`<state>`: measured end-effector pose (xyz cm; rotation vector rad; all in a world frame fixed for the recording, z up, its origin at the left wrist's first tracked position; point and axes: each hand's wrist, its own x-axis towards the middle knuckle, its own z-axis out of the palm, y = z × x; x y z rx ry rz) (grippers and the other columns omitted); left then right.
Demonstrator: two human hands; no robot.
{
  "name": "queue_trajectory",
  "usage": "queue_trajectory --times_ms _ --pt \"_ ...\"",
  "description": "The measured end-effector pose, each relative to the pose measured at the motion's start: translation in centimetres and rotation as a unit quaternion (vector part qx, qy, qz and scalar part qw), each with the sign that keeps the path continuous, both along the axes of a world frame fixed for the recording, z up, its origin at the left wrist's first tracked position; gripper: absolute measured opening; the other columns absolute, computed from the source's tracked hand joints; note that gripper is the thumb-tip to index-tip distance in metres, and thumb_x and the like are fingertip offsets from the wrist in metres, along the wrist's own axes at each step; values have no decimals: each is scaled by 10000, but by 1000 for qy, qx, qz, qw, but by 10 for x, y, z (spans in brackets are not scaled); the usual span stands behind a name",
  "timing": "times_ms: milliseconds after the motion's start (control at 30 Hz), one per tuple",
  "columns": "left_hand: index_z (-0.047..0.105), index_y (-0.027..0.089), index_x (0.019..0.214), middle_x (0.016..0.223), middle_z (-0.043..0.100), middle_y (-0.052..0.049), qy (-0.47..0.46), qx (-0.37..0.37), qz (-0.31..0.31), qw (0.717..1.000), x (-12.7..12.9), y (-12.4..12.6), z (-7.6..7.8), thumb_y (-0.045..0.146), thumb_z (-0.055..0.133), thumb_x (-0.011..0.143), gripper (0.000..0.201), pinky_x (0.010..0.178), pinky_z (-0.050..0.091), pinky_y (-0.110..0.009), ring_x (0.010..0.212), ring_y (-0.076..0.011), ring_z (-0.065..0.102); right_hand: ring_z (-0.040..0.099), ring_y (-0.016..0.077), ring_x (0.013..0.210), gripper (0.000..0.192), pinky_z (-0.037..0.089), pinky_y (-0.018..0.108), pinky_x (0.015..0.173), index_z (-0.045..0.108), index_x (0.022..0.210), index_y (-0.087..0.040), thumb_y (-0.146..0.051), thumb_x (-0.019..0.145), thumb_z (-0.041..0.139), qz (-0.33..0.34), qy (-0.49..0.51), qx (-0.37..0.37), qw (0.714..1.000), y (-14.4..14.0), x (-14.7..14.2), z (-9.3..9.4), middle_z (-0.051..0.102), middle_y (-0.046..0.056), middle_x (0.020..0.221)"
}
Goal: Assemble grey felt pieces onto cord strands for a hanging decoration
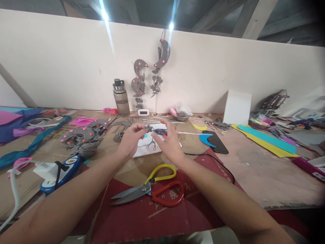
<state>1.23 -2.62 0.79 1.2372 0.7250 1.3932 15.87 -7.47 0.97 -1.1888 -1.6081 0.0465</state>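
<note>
My left hand [132, 137] pinches a small greyish piece [149, 128], its exact kind too small to make out. Close beside it, my right hand [169, 139] is wrapped round a dark hot glue gun [159, 131] with some orange on it, partly hidden by the fingers. A pale glue stick [194, 133] juts out to the right behind that hand. Beneath both hands is white paper [142, 150], with a thin grey cord loop [151, 145] over it. Nearer to me, scissors [149, 188] with one yellow and one red handle lie with their blades slightly apart.
Grey felt pieces with pink dots [83, 135] lie left, near a blue power strip [62, 173] with a white plug. A bottle [121, 98] stands at the wall. A black phone [215, 142] and coloured sheets [266, 139] lie right. A black cable [215, 157] crosses the table.
</note>
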Motion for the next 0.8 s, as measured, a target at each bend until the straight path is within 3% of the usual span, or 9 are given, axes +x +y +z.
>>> queue_trajectory --times_ms 100,233,300,500,633,800 --pt "578 146 716 586 557 35 -11 -23 -42 999 3 -5 1 167 724 638 166 513 363 -201 508 -61 473 541 212 1042 348 377 398 949 517 1130 -226 -315 807 610 26 17 -38 999 5 4 -3 630 58 1092" --pt "551 150 713 599 597 21 -20 -64 -65 996 7 -9 2 173 757 608 232 561 443 -224 554 -93 557 574 152 789 96 428 302 784 583 879 -212 -294 842 551 54 52 -72 995 10 10 -6 639 4 811" --pt "539 149 703 618 609 20 -27 -82 -75 993 8 -10 1 165 769 591 256 603 479 -242 581 -102 588 560 142 761 104 423 278 739 578 798 -205 -286 847 534 55 54 -66 995 10 10 -6 623 -1 775" --pt "598 124 758 715 656 -20 -8 -92 -105 990 9 -12 2 213 750 631 216 669 516 -282 611 -116 625 551 142 758 65 422 271 718 564 813 -202 -240 837 519 53 39 -49 997 10 8 -6 606 -1 775" --pt "605 126 719 714 636 -21 33 -68 -60 995 8 -12 1 253 726 652 187 626 502 -274 636 -129 613 535 163 800 56 422 295 739 550 818 -209 -220 842 500 39 6 -15 999 6 6 -4 596 19 807" --pt "592 148 674 551 516 49 130 30 34 990 3 -9 -5 280 685 706 165 476 338 -201 476 -56 433 521 185 863 55 406 325 789 533 820 -213 -204 849 487 32 -49 18 998 -4 0 1 600 41 858"
